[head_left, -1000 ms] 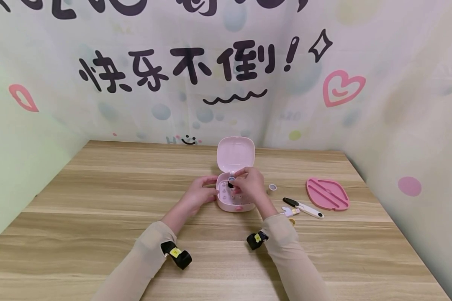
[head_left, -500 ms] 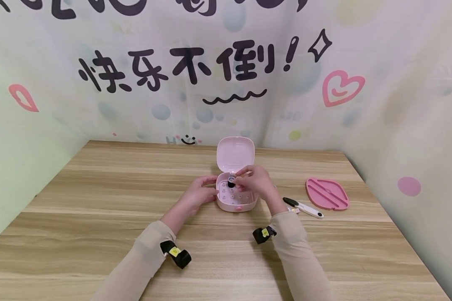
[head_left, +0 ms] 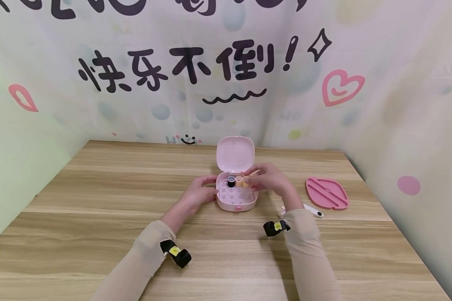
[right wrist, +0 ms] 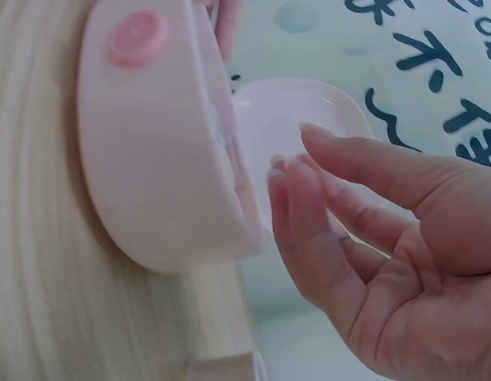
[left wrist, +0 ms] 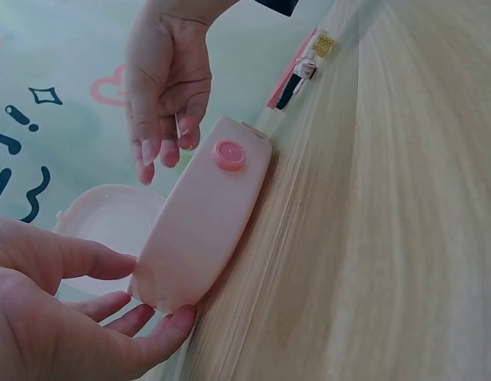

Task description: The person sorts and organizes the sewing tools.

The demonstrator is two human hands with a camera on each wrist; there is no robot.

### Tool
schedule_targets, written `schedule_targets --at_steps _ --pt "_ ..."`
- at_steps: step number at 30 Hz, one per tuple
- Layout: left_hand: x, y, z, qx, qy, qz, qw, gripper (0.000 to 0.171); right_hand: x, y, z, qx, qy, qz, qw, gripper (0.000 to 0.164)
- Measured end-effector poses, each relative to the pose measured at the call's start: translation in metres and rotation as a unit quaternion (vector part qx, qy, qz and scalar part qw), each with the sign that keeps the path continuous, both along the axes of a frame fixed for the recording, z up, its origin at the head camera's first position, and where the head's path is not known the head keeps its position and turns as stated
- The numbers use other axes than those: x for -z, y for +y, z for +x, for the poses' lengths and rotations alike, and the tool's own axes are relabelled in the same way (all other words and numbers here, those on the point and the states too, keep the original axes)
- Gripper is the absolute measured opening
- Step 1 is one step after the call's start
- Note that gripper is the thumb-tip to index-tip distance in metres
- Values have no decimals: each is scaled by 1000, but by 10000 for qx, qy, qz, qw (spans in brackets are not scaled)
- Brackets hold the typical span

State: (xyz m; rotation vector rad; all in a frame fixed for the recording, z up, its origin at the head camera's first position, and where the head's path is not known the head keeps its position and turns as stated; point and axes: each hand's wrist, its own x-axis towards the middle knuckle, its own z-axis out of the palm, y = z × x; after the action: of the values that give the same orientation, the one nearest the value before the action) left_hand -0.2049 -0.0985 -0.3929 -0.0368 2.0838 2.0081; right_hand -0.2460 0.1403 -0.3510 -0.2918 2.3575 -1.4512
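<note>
A pink sewing box [head_left: 236,207] stands with its lid [head_left: 235,154] raised. A black thread spool [head_left: 231,182], a peach spool [head_left: 239,181] and a yellowish spool [head_left: 245,182] stand in its back row, before rows of small pegs. My left hand [head_left: 199,192] grips the box's left side; the left wrist view shows thumb at the rim and fingertips on the outer wall. Over the box's right back corner is my right hand [head_left: 269,177], near the yellowish spool. Its fingers are loosely bent with thumb apart, and the right wrist view [right wrist: 372,230] shows nothing between them.
On the right lies a pink slotted tray [head_left: 327,193]. A white-handled tool [head_left: 316,211] is partly covered by my right forearm. A pale spool [right wrist: 229,369] lies on the table beside the box. A printed cloth [head_left: 154,117] hangs behind the table.
My right hand has moved right, away from the black spool, and its fingers have loosened. The peach and yellowish spools have come into sight. My left hand stays on the box.
</note>
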Motion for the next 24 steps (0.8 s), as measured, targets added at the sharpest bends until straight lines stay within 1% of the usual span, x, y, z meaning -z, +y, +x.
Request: schedule_targets --at_steps 8,11,17,20,24 --pt "-2 0 1 -14 16 38 10000 55 -9 22 0 102 51 403 9991 28" --pt "-1 0 1 -45 28 65 10000 55 -13 31 2 127 59 489 9987 29" --pt "-1 1 0 -59 41 106 9999 55 -17 50 4 213 49 524 9984 37" --pt "-1 1 0 -57 31 121 9999 56 -17 59 5 254 11 514 9984 38" --pt "-1 2 0 -34 22 132 9999 56 -13 66 4 309 -87 434 9985 38"
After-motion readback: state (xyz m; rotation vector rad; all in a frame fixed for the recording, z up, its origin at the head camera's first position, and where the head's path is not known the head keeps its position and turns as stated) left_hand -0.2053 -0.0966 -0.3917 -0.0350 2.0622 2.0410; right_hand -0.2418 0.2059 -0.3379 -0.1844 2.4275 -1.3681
